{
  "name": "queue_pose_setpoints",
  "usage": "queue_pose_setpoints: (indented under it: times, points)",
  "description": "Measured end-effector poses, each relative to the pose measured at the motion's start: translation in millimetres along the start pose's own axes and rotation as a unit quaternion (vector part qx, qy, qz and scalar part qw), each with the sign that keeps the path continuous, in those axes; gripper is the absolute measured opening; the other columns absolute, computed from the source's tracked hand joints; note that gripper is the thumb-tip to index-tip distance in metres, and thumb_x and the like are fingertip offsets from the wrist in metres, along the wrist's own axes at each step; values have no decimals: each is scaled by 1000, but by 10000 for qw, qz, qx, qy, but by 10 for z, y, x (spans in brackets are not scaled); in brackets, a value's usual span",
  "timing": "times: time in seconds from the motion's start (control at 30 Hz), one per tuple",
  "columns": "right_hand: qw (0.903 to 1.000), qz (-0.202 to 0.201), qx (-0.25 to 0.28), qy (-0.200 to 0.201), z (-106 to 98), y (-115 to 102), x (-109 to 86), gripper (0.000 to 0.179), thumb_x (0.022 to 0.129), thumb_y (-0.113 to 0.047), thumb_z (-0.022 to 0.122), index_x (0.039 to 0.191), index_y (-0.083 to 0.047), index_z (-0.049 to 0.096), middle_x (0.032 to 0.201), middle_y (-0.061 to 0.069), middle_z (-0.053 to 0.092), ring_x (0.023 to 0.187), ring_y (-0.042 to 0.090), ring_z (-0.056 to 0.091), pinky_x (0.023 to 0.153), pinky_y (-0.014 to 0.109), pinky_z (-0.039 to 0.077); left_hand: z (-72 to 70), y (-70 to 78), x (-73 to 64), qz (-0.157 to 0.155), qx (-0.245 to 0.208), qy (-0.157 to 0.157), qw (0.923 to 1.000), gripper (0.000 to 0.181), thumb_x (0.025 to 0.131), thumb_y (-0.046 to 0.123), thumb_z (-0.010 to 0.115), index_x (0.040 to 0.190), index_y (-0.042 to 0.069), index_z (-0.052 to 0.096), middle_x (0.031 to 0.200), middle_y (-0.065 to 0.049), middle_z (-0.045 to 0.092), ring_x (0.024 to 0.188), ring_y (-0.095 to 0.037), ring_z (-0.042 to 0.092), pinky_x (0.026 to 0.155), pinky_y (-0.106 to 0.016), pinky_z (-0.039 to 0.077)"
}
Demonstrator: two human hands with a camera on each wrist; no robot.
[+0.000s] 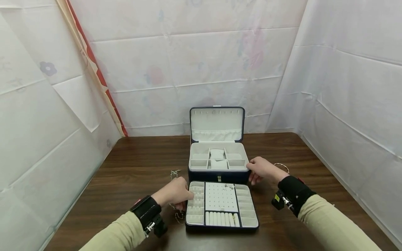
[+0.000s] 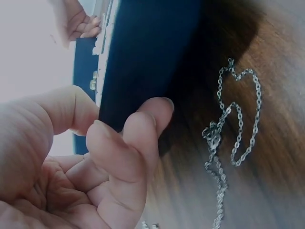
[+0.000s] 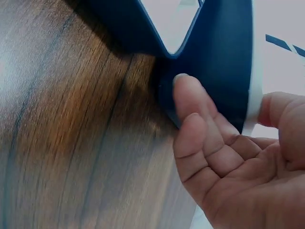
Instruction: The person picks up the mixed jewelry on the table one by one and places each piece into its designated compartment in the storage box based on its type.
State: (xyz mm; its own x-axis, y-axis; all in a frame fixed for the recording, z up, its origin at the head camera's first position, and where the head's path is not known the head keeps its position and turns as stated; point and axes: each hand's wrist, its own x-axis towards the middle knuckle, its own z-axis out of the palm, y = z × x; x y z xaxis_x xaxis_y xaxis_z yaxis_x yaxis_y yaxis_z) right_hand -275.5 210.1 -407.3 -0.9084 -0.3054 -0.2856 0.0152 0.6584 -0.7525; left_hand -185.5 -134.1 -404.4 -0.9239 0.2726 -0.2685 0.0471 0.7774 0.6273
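A dark blue jewelry box (image 1: pixel 201 175) stands on the table with its lid (image 1: pixel 217 118) raised, showing cream compartments and two small cushions. Directly in front lies its shallow jewelry tray (image 1: pixel 222 228), with ring rolls, an earring panel and side compartments. My left hand (image 1: pixel 175 191) pinches the tray's left edge, thumb at the rim and fingers against the dark side (image 2: pixel 147 57). At the box's right wall, my right hand (image 1: pixel 263 169) grips the rim, its thumb over the top and its fingers (image 3: pixel 188 93) on the outer face.
A silver chain necklace (image 2: pixel 257 98) lies on the wooden table (image 1: pixel 141 160) left of the tray. Beyond my right hand rests a gold-coloured bracelet (image 1: pixel 283 166). Small earrings (image 1: pixel 231 186) sit on the tray's panel. White sheets (image 1: pixel 188 62) hang behind and at both sides.
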Motion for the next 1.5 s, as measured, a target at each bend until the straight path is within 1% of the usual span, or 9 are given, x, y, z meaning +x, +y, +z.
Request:
queue_pose_setpoints:
  times: [0.17, 0.23, 0.37, 0.43, 0.67, 0.87, 1.03, 1.3, 1.5]
  points:
    - [10000, -8, 2, 33, 25, 3, -13, 23, 100, -9, 42, 96, 4, 61, 68, 13, 70, 55, 22, 69, 56, 33, 56, -44, 44, -37, 61, 102, -53, 9999, 31, 87, 10, 68, 57, 4, 62, 46, -3, 62, 36, -8, 55, 41, -24, 46]
    - [10000, -10, 9, 76, 28, 9, -15, 23, 100, -8, 42, 95, 4, 61, 67, 13, 69, 54, 21, 68, 55, 33, 56, -65, 65, -46, 107, 88, -47, 9999, 33, 87, 10, 68, 56, 6, 60, 46, -2, 61, 36, -8, 55, 42, -27, 49]
    - [9999, 16, 54, 136, 46, 24, -10, 22, 98, -7, 42, 92, 3, 60, 67, 13, 69, 53, 20, 67, 53, 32, 54, -105, 80, -60, 223, 34, 72, 9997, 34, 85, 7, 65, 53, 8, 55, 45, -2, 60, 36, -9, 56, 46, -35, 55]
    - [9999, 11, 33, 140, 52, 29, -7, 22, 98, -7, 41, 91, 2, 60, 67, 13, 69, 54, 20, 67, 53, 32, 54, -123, 78, -61, 254, -12, 121, 9996, 33, 84, 6, 64, 52, 8, 54, 44, -2, 60, 36, -9, 56, 46, -37, 55]
    - [9999, 30, 19, 151, 47, 13, -15, 22, 99, -9, 42, 90, 1, 60, 68, 13, 69, 56, 23, 69, 55, 34, 55, -156, 63, -40, 182, -94, 184, 9996, 28, 83, 5, 61, 55, 7, 57, 44, -2, 59, 34, -8, 54, 46, -35, 55]
    - [9999, 94, -9, 135, 49, 8, -15, 22, 99, -9, 42, 90, 1, 60, 67, 11, 67, 56, 22, 68, 55, 33, 54, -166, 64, -12, 97, -58, 289, 9995, 28, 83, 4, 62, 56, 8, 55, 47, -5, 61, 37, -13, 59, 50, -38, 57]
    - [9998, 141, 14, 140, 55, 13, -17, 22, 99, -9, 43, 93, 1, 62, 67, 11, 67, 56, 21, 68, 55, 33, 54, -187, 63, 7, -17, -13, 380, 9993, 29, 84, 6, 64, 57, 9, 54, 49, -6, 62, 38, -15, 61, 51, -38, 58]
    - [9997, 164, 55, 143, 55, 17, -11, 22, 99, -9, 43, 94, 2, 62, 67, 12, 68, 56, 21, 68, 55, 33, 54, -221, 63, 6, 55, -34, 339, 9994, 33, 85, 6, 64, 56, 11, 49, 49, -5, 62, 39, -15, 62, 51, -37, 57]
    - [9998, 101, 41, 152, 57, 38, 1, 23, 100, -9, 42, 91, 0, 61, 64, 11, 67, 56, 22, 68, 55, 34, 55, -277, 94, -12, 51, -52, 349, 9994, 33, 86, 7, 63, 57, 11, 49, 50, -6, 63, 42, -19, 64, 48, -33, 55]
